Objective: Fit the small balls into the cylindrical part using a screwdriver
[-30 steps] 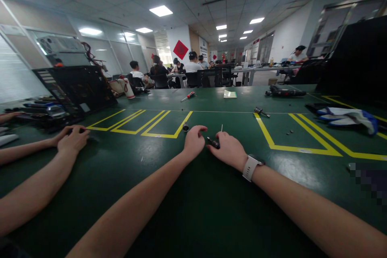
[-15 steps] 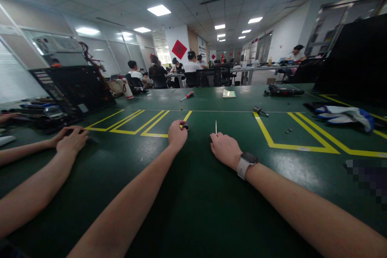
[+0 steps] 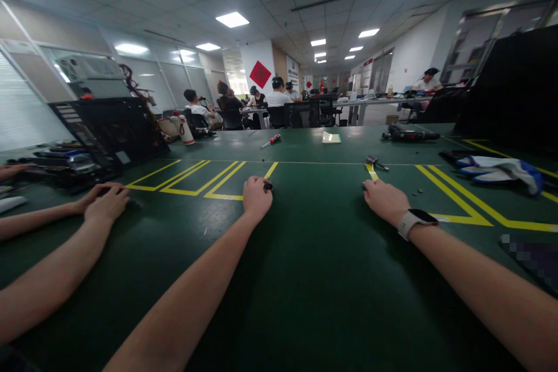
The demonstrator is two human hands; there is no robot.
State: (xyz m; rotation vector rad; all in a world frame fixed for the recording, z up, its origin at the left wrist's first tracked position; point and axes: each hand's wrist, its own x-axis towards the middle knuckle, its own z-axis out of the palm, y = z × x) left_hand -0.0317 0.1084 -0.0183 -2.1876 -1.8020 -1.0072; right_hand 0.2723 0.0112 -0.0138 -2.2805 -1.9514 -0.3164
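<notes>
My left hand (image 3: pixel 258 197) is closed around a small dark cylindrical piece (image 3: pixel 267 186), whose exact kind I cannot make out. To the right, my right hand (image 3: pixel 386 200), with a watch (image 3: pixel 416 222) at the wrist, is low over the green table (image 3: pixel 305 279) at a yellow tape corner. Its fingers are curled together, and what they hold, if anything, is hidden. Just beyond it lies a metal fitting with a short shaft (image 3: pixel 376 163). Several small dark bits (image 3: pixel 417 192) lie to the right of that hand.
A red-handled screwdriver (image 3: pixel 271 140), a notepad (image 3: pixel 332 138) and a black power tool (image 3: pixel 410 133) lie farther back. Blue-white gloves (image 3: pixel 501 170) are at right. At left are another person's hands (image 3: pixel 106 202) and a black case (image 3: pixel 107 133). People sit behind.
My right hand has moved right, from the middle to the yellow tape corner. The thin pale rod upright at its fingers no longer shows. My left hand stays nearly in place with its dark piece.
</notes>
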